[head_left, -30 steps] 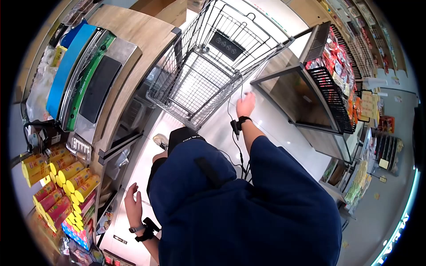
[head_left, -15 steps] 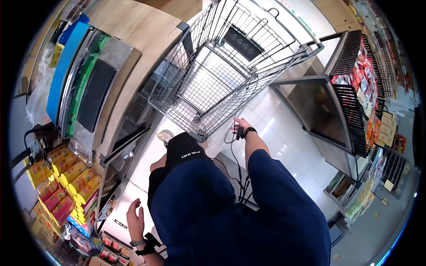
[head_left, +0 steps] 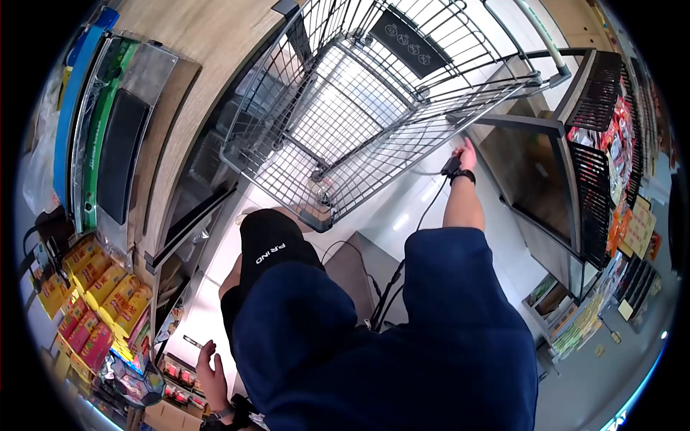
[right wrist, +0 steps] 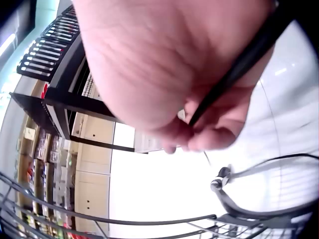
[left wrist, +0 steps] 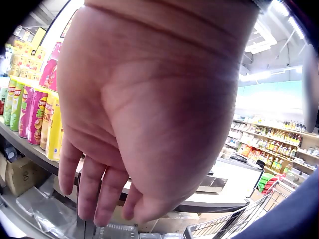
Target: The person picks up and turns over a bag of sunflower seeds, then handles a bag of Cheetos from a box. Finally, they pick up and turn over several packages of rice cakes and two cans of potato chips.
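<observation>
My left hand [head_left: 210, 377] hangs low beside my left leg, fingers loosely bent and holding nothing. In the left wrist view its palm [left wrist: 149, 109] fills the middle, with a counter behind. My right hand [head_left: 467, 154] reaches out beside the wire shopping cart [head_left: 316, 222], near the frame of a display stand [head_left: 532, 123]. From the right wrist view, curled fingers [right wrist: 214, 139] pinch a black cable [right wrist: 239, 69] that crosses the palm. The cart stands in front of me, with a dark sign panel [head_left: 410, 43] inside its far end.
To the left runs a wooden counter [head_left: 208, 36], with yellow and pink snack canisters [head_left: 111, 291] below it. The display stand on the right carries a black basket [head_left: 591, 190] of red packets. Cables hang beside my legs over the pale tiled floor [head_left: 395, 215].
The cart appears closer and larger. My right hand drew back, then reached farther out to the right along the cart. My left hand sits lower in view.
</observation>
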`<action>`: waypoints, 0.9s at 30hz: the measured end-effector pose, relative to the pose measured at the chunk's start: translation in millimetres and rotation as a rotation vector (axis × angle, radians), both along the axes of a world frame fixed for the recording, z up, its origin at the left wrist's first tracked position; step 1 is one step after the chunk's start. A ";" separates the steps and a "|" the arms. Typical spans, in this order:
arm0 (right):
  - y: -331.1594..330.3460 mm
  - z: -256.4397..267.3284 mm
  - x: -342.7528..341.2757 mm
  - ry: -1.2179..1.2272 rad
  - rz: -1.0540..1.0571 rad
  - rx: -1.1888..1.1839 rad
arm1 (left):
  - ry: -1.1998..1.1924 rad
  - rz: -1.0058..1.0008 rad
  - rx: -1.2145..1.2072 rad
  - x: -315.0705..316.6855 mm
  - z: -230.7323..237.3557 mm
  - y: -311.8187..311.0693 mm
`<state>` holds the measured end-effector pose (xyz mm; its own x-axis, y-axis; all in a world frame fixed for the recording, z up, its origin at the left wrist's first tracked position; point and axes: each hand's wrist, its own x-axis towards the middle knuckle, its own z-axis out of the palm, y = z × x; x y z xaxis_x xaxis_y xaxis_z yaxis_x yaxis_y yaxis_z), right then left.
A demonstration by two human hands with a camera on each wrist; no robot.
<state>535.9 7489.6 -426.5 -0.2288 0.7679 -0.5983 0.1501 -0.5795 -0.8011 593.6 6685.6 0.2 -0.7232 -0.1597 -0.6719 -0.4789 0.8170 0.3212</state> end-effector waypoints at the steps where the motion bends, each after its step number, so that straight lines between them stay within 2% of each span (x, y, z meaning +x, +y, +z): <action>1: 4.4 -4.9 9.6 0.011 -0.139 0.032 | -0.006 -0.008 0.001 0.7 0.5 -3.7; 2: 4.9 -9.4 17.5 -0.185 -0.116 0.019 | 0.005 -0.009 0.003 0.1 -0.4 -5.6; 3: -2.4 -16.2 26.5 -0.209 -0.079 0.023 | 0.019 -0.006 0.005 0.2 -1.3 -6.8; 4: 36.0 -140.7 71.5 -0.310 0.106 0.067 | 0.011 -0.008 0.010 -3.2 -1.6 -7.1; 5: -28.4 -50.9 45.0 -0.339 0.064 0.010 | 0.010 -0.009 0.013 -6.8 -2.1 -7.4; 6: -62.0 -40.6 44.1 -0.355 0.141 -0.046 | 0.016 -0.024 0.019 -10.7 -0.6 -6.0; 7: -88.8 -39.7 45.9 -0.460 0.321 -0.078 | 0.022 -0.038 0.024 -14.4 1.7 -4.9; 8: -113.0 -53.1 54.7 -0.447 0.422 -0.128 | 0.019 -0.058 0.031 -19.0 3.9 -3.7; 9: -151.9 -28.5 51.9 -0.522 0.502 -0.117 | 0.014 -0.057 0.034 -20.4 4.7 -7.1; 10: -174.6 -29.2 58.1 -0.473 0.442 -0.299 | 0.018 -0.071 0.054 -21.3 4.1 -12.4; 11: -183.5 -52.5 71.8 -0.538 0.673 -0.311 | 0.023 -0.090 0.076 -22.6 3.4 -18.9; 12: -197.5 -34.9 71.8 -0.543 0.662 -0.306 | 0.029 -0.116 0.074 -24.6 3.7 -25.5; 16: -261.3 50.6 56.8 -0.833 0.766 0.110 | 0.092 -0.176 0.089 -36.9 12.0 -61.0; 17: -263.6 58.5 56.7 -0.833 0.777 0.131 | 0.126 -0.159 0.086 -38.4 13.8 -73.8; 19: -258.5 56.6 56.3 -0.675 0.868 0.305 | 0.207 -0.132 0.105 -39.8 17.7 -104.2; 21: -287.1 111.4 35.6 -0.631 0.685 0.778 | 0.245 -0.110 0.102 -39.0 25.9 -131.1; 23: -334.1 181.5 0.4 -0.539 0.496 1.353 | 0.267 -0.083 0.100 -33.0 29.7 -161.1; 24: -354.1 205.9 -9.0 -0.523 0.501 1.361 | 0.266 -0.078 0.100 -26.6 29.9 -178.9; 26: -389.4 234.8 -23.9 -0.713 1.032 1.728 | 0.253 -0.076 0.104 -17.0 22.1 -216.1; 27: -404.2 230.9 -26.3 -0.706 1.028 1.734 | 0.249 -0.084 0.112 -12.6 18.9 -234.3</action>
<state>509.6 7085.4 -195.6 -0.9296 0.2752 0.2452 0.2887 0.9572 0.0200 581.0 6451.3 19.1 -0.8760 -0.0269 -0.4816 -0.3055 0.8036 0.5108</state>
